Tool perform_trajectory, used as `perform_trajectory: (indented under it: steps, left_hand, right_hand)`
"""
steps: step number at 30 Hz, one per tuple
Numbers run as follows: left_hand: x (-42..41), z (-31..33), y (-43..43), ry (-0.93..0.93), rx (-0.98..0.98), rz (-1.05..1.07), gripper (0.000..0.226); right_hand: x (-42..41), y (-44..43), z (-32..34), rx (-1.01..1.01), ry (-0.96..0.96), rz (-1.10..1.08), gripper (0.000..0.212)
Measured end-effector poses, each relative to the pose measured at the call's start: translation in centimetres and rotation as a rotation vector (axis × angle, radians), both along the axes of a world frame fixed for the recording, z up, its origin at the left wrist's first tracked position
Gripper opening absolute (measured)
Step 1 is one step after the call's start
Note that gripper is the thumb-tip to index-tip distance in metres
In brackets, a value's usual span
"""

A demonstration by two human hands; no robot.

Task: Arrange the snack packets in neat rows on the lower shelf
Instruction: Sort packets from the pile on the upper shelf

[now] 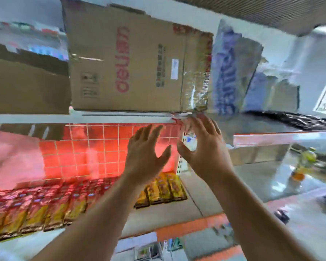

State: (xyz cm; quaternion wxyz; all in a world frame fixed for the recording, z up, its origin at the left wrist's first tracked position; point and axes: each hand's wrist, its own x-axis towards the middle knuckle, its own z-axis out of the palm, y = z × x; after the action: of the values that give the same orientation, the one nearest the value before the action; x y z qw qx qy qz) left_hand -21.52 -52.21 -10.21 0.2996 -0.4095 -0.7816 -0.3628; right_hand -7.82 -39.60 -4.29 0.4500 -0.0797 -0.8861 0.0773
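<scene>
Both hands are raised with nothing in them. The left hand (145,147) has its fingers (149,130) spread and relaxed. The right hand (201,146) is likewise splayed, its thumb curving toward the forefinger without pinching anything, as far as the blur allows.

The shiny red-and-yellow snack packets (36,208) lie in rows well below and to the left of the fingers. A smaller block of yellow packets (164,187) lies directly beneath them on the pale lower shelf (196,202). Just above the fingertips sits a brown cardboard box with red lettering (130,63).

This looks like a gap between placements. The next move probably means fetching more stock or lowering the hands to square up the yellow block.
</scene>
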Motion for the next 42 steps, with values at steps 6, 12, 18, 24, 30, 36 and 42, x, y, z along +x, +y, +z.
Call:
perform_trajectory:
  steps: [6,12,18,24,30,36,42]
  left_hand:
    - [6.0,4.7,9.7,0.065,0.0,-0.213,0.055]
    - [6.4,7.5,16.9,-0.094,-0.144,-0.362,0.05]
    - [2.7,10.0,24.1,-0.33,-0.524,-0.414,0.026]
    - [-1.0,11.3,30.4,-0.248,-0.703,-0.513,0.028]
    - [-2.8,14.0,35.4,-0.108,-0.883,-0.501,0.031]
    - [-2.9,16.3,38.5,-0.079,-1.08,-0.531,0.035]
    - [-2.1,17.5,40.5,-0.067,-1.175,-0.53,0.038]
  right_hand:
    - [7.0,9.0,2.8,0.002,0.019,-0.152,0.059]
    - [7.4,17.4,2.0,-0.127,-0.173,-0.242,0.059]
    - [5.1,23.9,1.8,-0.121,-0.411,-0.287,0.029]
    - [1.3,31.4,4.1,-0.202,-0.514,-0.292,0.013]
    - [-1.7,37.0,5.4,-0.24,-0.625,-0.277,0.009]
    - [-2.7,39.4,7.0,-0.311,-0.682,-0.271,0.01]
    - [-2.5,42.1,7.3,-0.334,-0.663,-0.249,0.008]
